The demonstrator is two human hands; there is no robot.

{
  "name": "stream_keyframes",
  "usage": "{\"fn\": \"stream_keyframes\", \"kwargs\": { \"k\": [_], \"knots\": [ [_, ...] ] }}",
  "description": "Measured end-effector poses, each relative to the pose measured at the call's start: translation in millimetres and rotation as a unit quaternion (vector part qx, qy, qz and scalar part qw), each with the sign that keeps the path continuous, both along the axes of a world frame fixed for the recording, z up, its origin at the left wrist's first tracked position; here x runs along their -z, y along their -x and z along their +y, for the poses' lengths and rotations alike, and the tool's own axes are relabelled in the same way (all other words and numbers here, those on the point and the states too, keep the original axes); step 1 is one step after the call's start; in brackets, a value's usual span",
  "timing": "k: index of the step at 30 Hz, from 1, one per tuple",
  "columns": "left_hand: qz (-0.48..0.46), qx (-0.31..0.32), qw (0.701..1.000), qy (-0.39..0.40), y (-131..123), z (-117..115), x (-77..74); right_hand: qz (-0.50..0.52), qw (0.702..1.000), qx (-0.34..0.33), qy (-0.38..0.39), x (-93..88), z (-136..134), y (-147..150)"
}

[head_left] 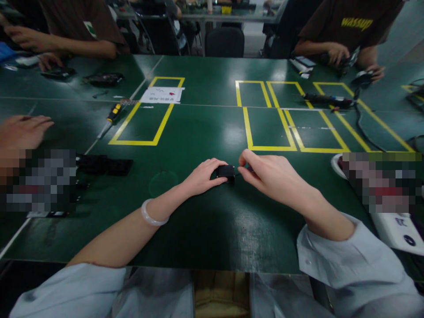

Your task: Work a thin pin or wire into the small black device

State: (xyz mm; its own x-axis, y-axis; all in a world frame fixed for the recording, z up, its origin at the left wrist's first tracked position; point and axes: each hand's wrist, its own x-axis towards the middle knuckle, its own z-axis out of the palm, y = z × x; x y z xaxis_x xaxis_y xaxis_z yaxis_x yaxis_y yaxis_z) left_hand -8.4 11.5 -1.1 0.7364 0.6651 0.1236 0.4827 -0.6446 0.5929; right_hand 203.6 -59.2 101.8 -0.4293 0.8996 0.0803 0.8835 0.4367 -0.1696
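Note:
A small black box-shaped part (226, 171) lies on the green table in front of me. My left hand (202, 176) is closed on its left side, thumb along the near edge and fingers along the far edge. Just to the right, my right hand (271, 176) is in a pinch, with thumb and forefinger close together. Something thin and dark shows by these fingertips, pointing at the box's right side; its kind is too small to tell. Whether it touches the box I cannot tell.
A yellow-black screwdriver (114, 114) and a printed paper (162, 95) lie on the table (205, 128) beyond my left hand. Black parts (106, 164) sit to the left, near another person's hand (23, 132). A dark corded tool (327, 100) lies far right. Two people work opposite.

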Motion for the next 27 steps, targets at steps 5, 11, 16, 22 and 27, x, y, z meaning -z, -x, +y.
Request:
{"fn": "stream_keyframes", "kwargs": {
  "k": [5,11,16,22,27],
  "knots": [
    [-0.003,0.003,1.0,-0.005,0.1,0.4,0.8,-0.002,1.0,0.0,0.002,0.0,0.7,0.2],
    [0.001,0.003,1.0,-0.002,-0.3,0.7,1.1,0.002,1.0,0.0,0.007,-0.4,-0.1,-0.2],
    [0.002,0.004,1.0,-0.005,-0.2,0.3,0.5,0.009,1.0,-0.002,0.006,1.1,0.6,-0.6],
    [0.0,0.003,1.0,-0.004,0.2,0.0,0.3,0.017,1.0,-0.004,0.009,2.4,0.2,-1.3],
    [0.001,0.001,1.0,0.0,0.0,0.4,1.3,0.015,1.0,-0.003,0.008,1.9,-0.6,-2.1]
  ]
}}
